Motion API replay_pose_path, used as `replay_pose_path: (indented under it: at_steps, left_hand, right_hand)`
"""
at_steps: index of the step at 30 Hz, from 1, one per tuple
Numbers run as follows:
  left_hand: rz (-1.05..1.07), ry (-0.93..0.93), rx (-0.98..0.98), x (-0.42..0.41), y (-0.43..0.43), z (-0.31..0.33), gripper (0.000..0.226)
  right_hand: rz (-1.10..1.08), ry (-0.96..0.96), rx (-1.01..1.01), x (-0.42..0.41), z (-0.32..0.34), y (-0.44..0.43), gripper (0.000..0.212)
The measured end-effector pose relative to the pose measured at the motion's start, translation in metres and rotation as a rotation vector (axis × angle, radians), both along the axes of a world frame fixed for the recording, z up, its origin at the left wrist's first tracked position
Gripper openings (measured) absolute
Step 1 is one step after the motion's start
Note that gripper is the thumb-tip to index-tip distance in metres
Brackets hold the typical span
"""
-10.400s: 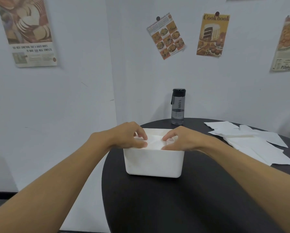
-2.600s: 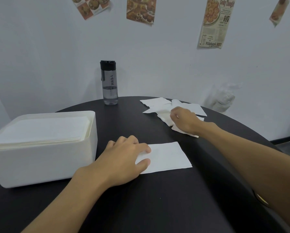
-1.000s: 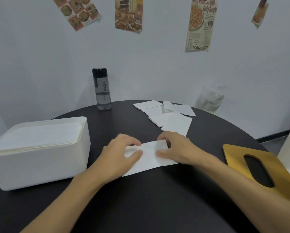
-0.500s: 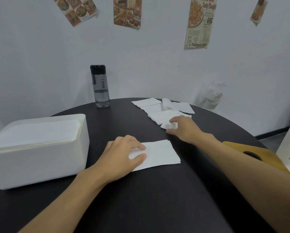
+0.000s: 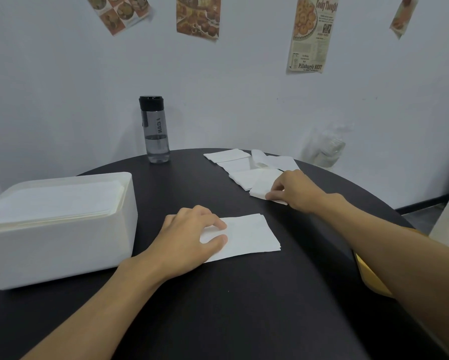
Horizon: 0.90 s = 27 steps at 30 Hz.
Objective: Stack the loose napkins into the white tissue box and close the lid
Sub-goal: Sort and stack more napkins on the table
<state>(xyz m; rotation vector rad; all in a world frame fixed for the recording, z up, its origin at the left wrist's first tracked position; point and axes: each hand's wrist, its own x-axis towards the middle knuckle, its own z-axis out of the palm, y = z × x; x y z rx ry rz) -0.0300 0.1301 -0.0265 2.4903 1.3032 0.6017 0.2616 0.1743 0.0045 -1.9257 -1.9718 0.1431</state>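
Fingers (image 5: pixel 276 196) of the right hand (image 5: pixel 296 190) went back, pinching another napkin (image 5: pixel 262 187) for the pile (image 5: pixel 249 235) the relaxed left hand (image 5: pixel 189 236) presses.

You face a plain white wall (image 5: pixel 244 100) under soft, even light. Paper food prints hang high on it: a tilted recipe sheet (image 5: pixel 119 11) at your left, a brown food poster (image 5: pixel 198 16) beside it, a "Pillsbury's BEST" cookie poster (image 5: pixel 313 35) further right, and a small tilted print (image 5: pixel 403 16) near the right edge. Below you spreads a round black table (image 5: pixel 244 307). A grey-tinted water bottle (image 5: pixel 154 129) with a black cap stands upright at its far edge. On your right, a dark baseboard (image 5: pixel 421 202) meets a grey floor (image 5: pixel 423 216), and something of crumpled clear plastic (image 5: pixel 327 149) sits against the wall.
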Motion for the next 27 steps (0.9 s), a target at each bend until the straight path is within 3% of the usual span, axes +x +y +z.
replay_pose_path:
  at_steps: [14,21,27]
  left_hand:
    - [-0.006,0.008,0.003,0.0,-0.001,0.001,0.027]
    - [-0.006,0.009,0.004,0.0,-0.001,0.0,0.027]
    - [-0.007,0.016,0.008,0.001,-0.001,0.0,0.027]
  right_hand:
    - [0.032,0.05,-0.047,0.004,0.005,0.003,0.02]
    - [0.023,-0.021,-0.024,0.007,0.004,0.004,0.018]
    - [0.047,-0.044,0.027,-0.011,0.001,0.003,0.036]
